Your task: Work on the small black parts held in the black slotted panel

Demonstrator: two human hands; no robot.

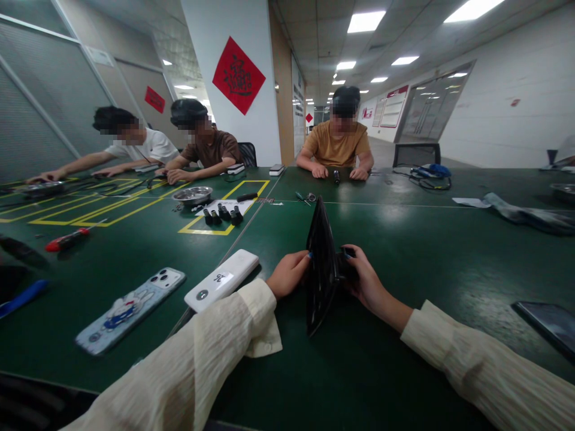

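The black panel (321, 275) stood nearly upright dead ahead at twelve o'clock, held by the left hand (290, 274) at its nine-o'clock face and the right hand (366, 278), closed around a dark part (347, 267), at three. It was probably light, stiff and slick, its thin rim liable to crack, hence best supported from both sides. Around it, a label (221, 279) at nine o'clock apparently read "26", and a red diamond (239, 76) at eleven bore Chinese characters; no brand was legible.

Crm long slvs (202, 347), v. crinkly; L cuff (264, 317) loose.
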